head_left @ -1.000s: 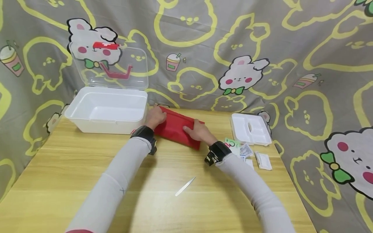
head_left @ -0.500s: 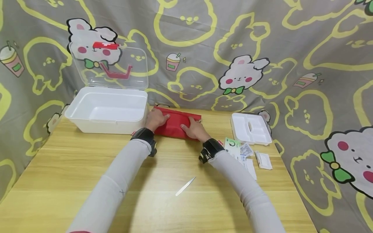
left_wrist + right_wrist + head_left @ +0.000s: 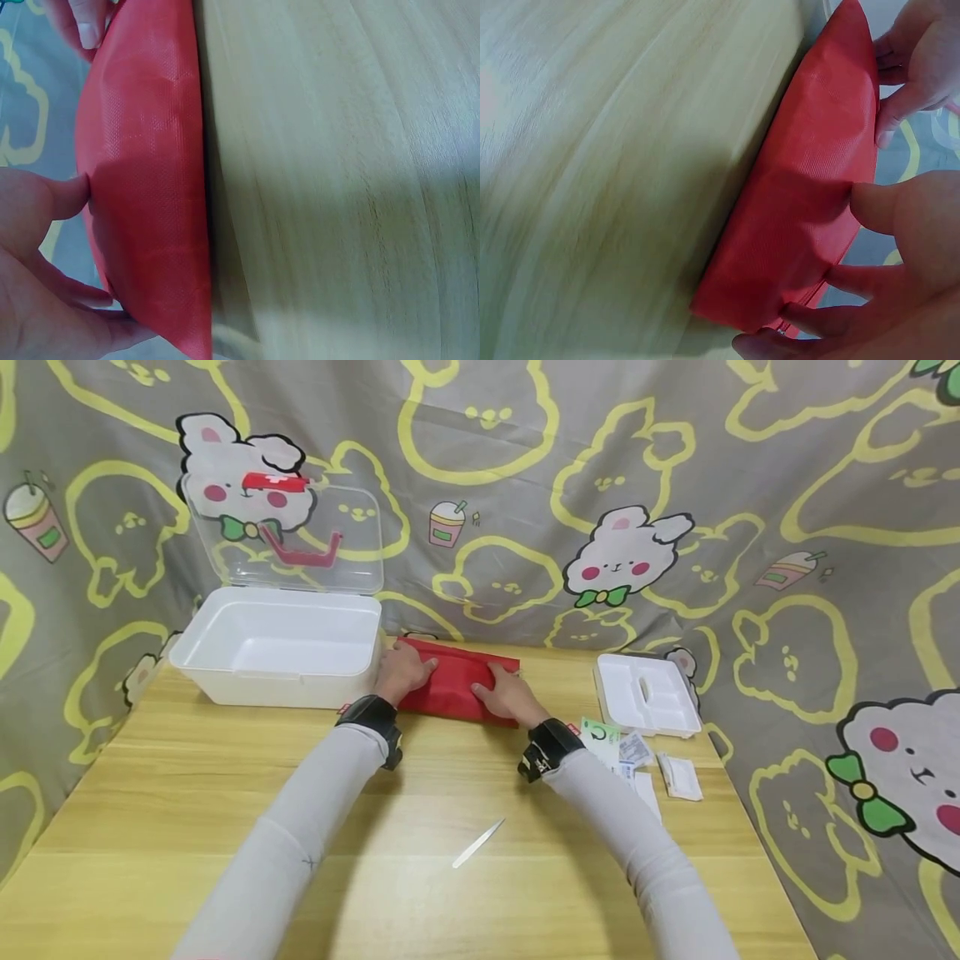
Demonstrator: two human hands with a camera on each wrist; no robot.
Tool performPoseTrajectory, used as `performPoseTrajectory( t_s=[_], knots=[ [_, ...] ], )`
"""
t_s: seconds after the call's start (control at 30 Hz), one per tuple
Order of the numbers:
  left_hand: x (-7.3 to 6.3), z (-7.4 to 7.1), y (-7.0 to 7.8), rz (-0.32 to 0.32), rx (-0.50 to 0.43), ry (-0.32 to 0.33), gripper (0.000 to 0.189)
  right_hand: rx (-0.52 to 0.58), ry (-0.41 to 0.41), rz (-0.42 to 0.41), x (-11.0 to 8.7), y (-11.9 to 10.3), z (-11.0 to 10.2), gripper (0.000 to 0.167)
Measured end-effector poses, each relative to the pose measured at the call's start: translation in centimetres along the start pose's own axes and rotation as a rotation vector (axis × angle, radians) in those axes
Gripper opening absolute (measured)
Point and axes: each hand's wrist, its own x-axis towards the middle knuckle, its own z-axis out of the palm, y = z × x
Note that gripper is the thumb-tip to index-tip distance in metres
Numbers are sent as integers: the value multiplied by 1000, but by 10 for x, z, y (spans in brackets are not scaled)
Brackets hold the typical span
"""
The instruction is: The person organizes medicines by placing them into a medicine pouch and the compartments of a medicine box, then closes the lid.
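Note:
A red fabric pouch (image 3: 452, 681) lies at the back of the wooden table, just right of a white box. My left hand (image 3: 401, 672) holds its left end, thumb on the upper face and fingers at the far edge, as the left wrist view of the pouch (image 3: 150, 165) shows. At the right end my right hand (image 3: 513, 697) grips it likewise. In the right wrist view, the right hand's fingers (image 3: 855, 281) lie along the far edge, by a zipper (image 3: 807, 298). What the pouch contains is hidden.
The white box (image 3: 281, 687) has its clear lid (image 3: 288, 552) raised. A divided white tray (image 3: 652, 720) stands at the back right. Before it lie a green-and-white packet (image 3: 600, 739) and several small packets. Tweezers (image 3: 477, 843) lie nearer. A patterned curtain (image 3: 510, 485) hangs behind.
The pouch's raised, slanted right end has swung back and the pouch now lies straighter along the table's rear edge. Both hands stayed on it; the last half second shows almost no movement.

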Motion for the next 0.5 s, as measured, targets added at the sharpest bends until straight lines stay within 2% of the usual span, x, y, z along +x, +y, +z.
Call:
performPoseTrajectory(
  t_s=[0.17, 0.3, 0.5],
  knots=[
    [-2, 5, 7, 63, 78, 45, 68, -47, -3, 0, 0, 0, -2, 69],
    [-5, 10, 13, 102, 97, 14, 63, -60, -14, 0, -1, 0, -3, 69],
    [-8, 13, 14, 110, 94, -19, 63, -66, -10, -24, -1, 2, -3, 69]
  ],
)
